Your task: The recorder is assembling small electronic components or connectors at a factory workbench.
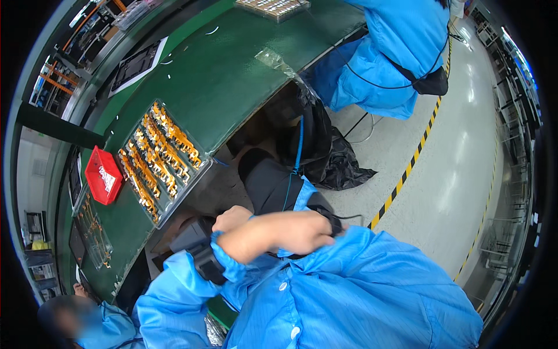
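My forearms cross in front of my body, both in blue sleeves. My left hand [299, 232] reaches across to the right, its fingers closed at the black wristband [332, 220] by my right sleeve. My right hand [232, 218] shows beyond the left forearm, loosely curled, with nothing visible in it. Part of it is hidden behind that forearm. Around my left cuff sits another black band with a dark box-like piece [206, 260]. A thin blue cord [299, 145] runs up from near my right sleeve.
On the green bench [215, 81], a clear tray [192, 180] holds rows of orange flex parts. Beside it stands a red bin [104, 177] with small white pieces. A black bag [343, 160] hangs under the bench edge. One co-worker [395, 52] sits ahead, another [107, 323] at lower left.
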`<state>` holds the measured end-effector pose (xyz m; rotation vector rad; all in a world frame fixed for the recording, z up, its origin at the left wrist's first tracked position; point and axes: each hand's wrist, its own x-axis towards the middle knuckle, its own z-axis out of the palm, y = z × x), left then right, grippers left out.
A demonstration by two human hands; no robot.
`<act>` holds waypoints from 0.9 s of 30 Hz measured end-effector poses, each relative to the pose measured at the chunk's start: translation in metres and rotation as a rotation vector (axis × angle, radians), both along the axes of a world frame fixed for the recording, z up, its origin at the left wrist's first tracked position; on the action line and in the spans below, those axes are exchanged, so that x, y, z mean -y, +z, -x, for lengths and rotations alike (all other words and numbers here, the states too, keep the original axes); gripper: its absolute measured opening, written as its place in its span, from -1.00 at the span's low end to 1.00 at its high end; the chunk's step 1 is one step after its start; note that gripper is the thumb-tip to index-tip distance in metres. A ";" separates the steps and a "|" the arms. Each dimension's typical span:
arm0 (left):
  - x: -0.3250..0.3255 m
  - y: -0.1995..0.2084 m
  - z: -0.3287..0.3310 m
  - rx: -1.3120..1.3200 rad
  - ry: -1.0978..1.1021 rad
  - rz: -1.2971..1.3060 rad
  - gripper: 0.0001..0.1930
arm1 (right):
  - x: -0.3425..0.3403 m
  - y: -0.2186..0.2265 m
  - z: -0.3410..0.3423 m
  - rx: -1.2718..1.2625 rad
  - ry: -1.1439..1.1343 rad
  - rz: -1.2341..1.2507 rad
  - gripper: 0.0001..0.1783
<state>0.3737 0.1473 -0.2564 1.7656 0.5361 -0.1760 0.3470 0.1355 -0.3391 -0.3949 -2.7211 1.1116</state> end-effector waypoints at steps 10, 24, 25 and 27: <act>0.088 0.040 0.000 0.140 0.814 -0.318 -0.67 | -0.084 0.077 -0.031 -0.485 -0.476 0.616 -0.74; 0.073 0.029 0.008 0.033 0.715 -0.438 -0.49 | -0.114 0.087 -0.034 -1.139 -0.722 0.986 -0.77; 0.073 0.043 -0.004 -0.083 0.683 -0.589 -0.49 | -0.100 0.077 -0.021 -0.883 -1.102 0.285 -0.77; 0.061 0.051 -0.023 -0.186 0.674 -0.533 -0.47 | -0.075 0.083 -0.019 -0.751 -0.905 -0.155 -0.79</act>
